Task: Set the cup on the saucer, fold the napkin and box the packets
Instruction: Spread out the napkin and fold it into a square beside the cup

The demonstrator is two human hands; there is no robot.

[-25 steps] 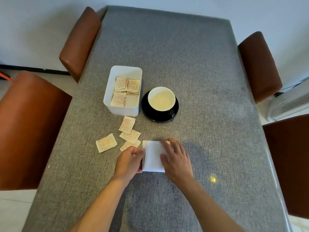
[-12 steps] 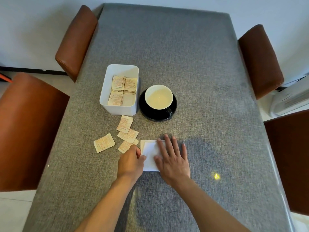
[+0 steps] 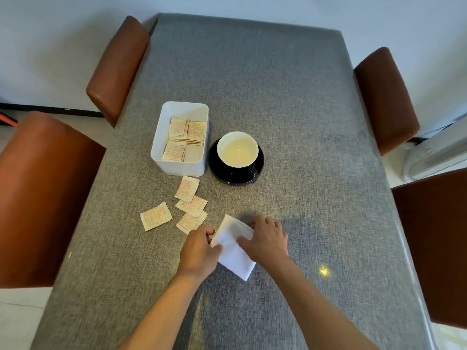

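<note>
A folded white napkin [image 3: 233,251] lies skewed on the grey tablecloth in front of me. My left hand [image 3: 198,251] pinches its left edge and my right hand [image 3: 267,239] grips its right side. A cup [image 3: 237,149], white inside and dark outside, stands on a black saucer [image 3: 227,175]. Left of the saucer a white box [image 3: 178,168] holds several tan packets [image 3: 185,130]. Several more packets [image 3: 187,189] lie loose on the cloth between the box and my left hand, one of them [image 3: 156,215] farther left.
Brown chairs stand around the table: two on the left [image 3: 38,198] [image 3: 117,66] and two on the right [image 3: 385,97] [image 3: 437,238]. A white appliance [image 3: 437,152] sits on the floor at the right. The grey tablecloth [image 3: 252,72] stretches away behind the cup.
The napkin has turned from square-on to a diagonal lie. My right hand went from pressing flat on it to gripping its right side, while my left hand kept its hold on the left edge.
</note>
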